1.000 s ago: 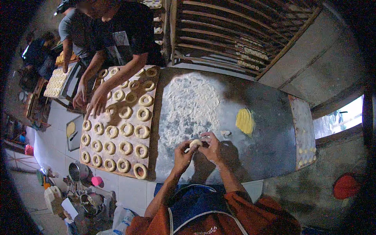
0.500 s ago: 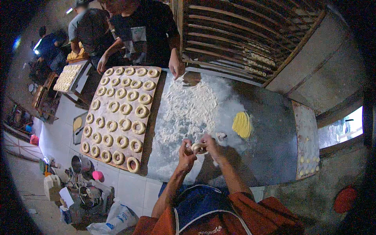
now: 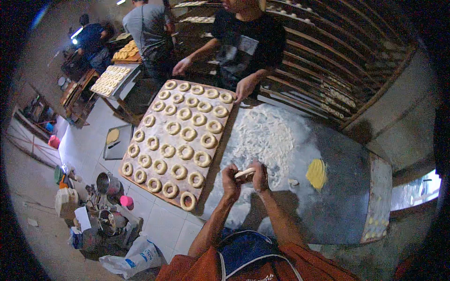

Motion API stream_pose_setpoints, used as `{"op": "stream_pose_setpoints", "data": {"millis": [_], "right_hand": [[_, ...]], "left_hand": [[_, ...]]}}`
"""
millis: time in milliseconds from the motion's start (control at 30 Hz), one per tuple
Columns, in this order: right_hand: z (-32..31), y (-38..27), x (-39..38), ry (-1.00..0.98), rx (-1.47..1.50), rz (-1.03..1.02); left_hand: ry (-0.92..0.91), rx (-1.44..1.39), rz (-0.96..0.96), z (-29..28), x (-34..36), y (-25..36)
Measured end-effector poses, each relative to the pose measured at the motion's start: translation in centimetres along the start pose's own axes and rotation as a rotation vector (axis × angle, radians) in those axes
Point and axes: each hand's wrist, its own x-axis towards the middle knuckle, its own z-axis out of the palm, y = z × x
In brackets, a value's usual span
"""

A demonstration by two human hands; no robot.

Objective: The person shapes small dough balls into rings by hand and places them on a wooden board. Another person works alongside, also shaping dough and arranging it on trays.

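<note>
A pale piece of dough [image 3: 245, 173] is stretched between my left hand [image 3: 231, 180] and my right hand [image 3: 258, 178], both closed around its ends above a steel worktop [image 3: 337, 206] with a patch of white flour [image 3: 262, 131]. A small pale lump [image 3: 292, 182] and a yellow patch [image 3: 316, 174] lie to the right of my hands. Just left of them is a wooden board [image 3: 159, 126] with rows of dough rings [image 3: 185, 152].
A co-worker [image 3: 239, 47] stands at the board's far edge, hands beside it; others [image 3: 150, 33] work behind. A slatted rack [image 3: 328, 42] stands at back right, a narrow tray [image 3: 375, 210] at far right. Pots [image 3: 105, 182] and a plastic bag [image 3: 133, 257] are low at left.
The dough between my fingers has gone from compact to elongated. The co-worker has straightened, hands moving from the rings to the board's far edge. My view has shifted.
</note>
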Motion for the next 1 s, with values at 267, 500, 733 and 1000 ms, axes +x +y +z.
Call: {"op": "stream_pose_setpoints", "data": {"millis": [267,500,733,1000], "right_hand": [[10.9,2.5,8.9,-0.081,0.0,-0.393],[20.0,-1.8,10.4,-0.098,-0.559,-0.889],[24.9,-8.4,12.1,-0.364,-0.399,-0.96],[29.8,-5.9,19.3,-0.597,0.172,-0.429]], "left_hand": [[0.24,-0.424,-0.037,-0.2,5.0,11.2],[0.088,0.167,0.342,-9.1,11.0,17.0],[0.228,0.674,0.531,-11.6,14.4,21.8],[0.295,0.835,0.516,-15.0,20.0,26.6]]}}
